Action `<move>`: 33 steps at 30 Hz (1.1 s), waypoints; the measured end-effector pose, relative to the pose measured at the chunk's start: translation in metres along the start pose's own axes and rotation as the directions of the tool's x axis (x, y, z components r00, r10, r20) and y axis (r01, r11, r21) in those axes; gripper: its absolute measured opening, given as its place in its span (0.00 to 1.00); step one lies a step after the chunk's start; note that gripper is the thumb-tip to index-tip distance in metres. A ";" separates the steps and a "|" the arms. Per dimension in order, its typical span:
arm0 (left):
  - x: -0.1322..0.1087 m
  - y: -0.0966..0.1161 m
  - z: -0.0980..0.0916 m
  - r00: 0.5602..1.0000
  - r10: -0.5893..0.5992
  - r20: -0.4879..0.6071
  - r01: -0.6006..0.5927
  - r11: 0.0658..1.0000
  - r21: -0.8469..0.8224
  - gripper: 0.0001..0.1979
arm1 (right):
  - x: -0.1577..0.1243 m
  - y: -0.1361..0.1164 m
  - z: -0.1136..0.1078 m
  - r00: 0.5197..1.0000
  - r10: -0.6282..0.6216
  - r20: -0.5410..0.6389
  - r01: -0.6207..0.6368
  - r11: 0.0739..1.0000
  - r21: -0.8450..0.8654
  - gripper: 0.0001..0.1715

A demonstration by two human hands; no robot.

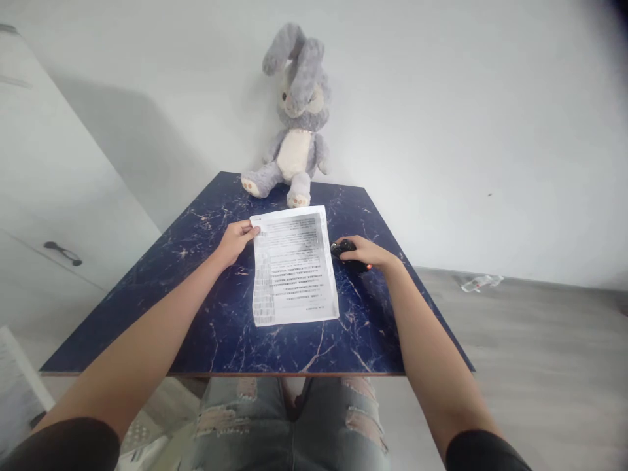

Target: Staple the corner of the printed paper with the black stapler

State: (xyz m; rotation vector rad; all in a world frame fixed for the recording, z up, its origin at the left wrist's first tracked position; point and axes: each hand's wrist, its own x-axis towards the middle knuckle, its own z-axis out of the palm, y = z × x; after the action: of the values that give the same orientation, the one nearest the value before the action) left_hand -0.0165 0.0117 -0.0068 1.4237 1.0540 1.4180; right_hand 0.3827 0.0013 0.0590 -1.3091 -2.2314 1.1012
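A printed sheet of paper (294, 268) lies on the dark blue marble-patterned table (216, 340), covered in dense lines of text. My left hand (237, 241) pinches its upper left edge between thumb and fingers. To the right of the sheet, my right hand (360, 251) is closed over a black computer mouse (344, 247), with a small orange-red spot showing at its near end. The fingers and palm hide part of the mouse.
A grey plush rabbit (297, 154) sits at the table's far edge against the white wall (466, 131). On the left stands a white cabinet (49, 170) with a dark handle (63, 252). Clear plastic (481, 282) lies on the floor to the right.
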 end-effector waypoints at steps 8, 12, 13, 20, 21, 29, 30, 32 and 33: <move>0.001 0.000 0.000 1.000 -0.020 -0.019 0.020 1.000 -0.001 0.31 | -0.006 -0.010 -0.004 0.995 -0.060 0.080 0.063 0.997 -0.040 0.22; 0.000 0.003 0.001 0.999 -0.027 -0.022 0.027 1.000 -0.007 0.32 | -0.008 -0.012 -0.006 0.994 -0.069 0.086 0.077 0.993 -0.094 0.19; -0.001 0.003 0.001 0.999 -0.028 -0.024 0.028 1.000 -0.008 0.32 | -0.008 -0.013 -0.006 0.993 -0.071 0.095 0.083 0.989 -0.122 0.20; -0.001 0.004 0.001 0.999 -0.032 -0.020 0.031 0.999 -0.025 0.30 | -0.009 -0.023 -0.002 0.996 -0.028 0.088 0.044 0.982 -0.186 0.19; -0.001 0.004 0.001 0.999 -0.031 -0.022 0.030 0.999 -0.028 0.30 | -0.008 -0.023 0.000 0.995 -0.030 0.092 0.047 0.979 -0.198 0.18; -0.004 0.008 0.003 1.000 -0.025 0.007 0.026 0.994 -0.104 0.25 | -0.003 -0.031 0.015 0.998 0.019 0.060 -0.004 0.971 -0.240 0.21; -0.004 0.008 0.003 1.000 -0.021 0.010 0.022 0.993 -0.112 0.24 | -0.003 -0.031 0.017 0.996 0.026 0.082 -0.007 0.974 -0.225 0.21; -0.003 0.006 0.003 1.000 -0.012 0.015 0.014 0.992 -0.126 0.24 | -0.002 -0.033 0.020 0.992 0.029 0.121 -0.007 0.984 -0.178 0.21; -0.003 0.005 0.002 1.000 -0.008 0.016 0.010 0.991 -0.135 0.24 | -0.001 -0.033 0.022 0.990 0.028 0.135 -0.007 0.988 -0.153 0.20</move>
State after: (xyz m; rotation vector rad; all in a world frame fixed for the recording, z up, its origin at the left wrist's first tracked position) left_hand -0.0143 0.0078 -0.0029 1.3288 0.9349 1.4417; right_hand 0.3504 -0.0189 0.0697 -1.3520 -2.4519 1.0750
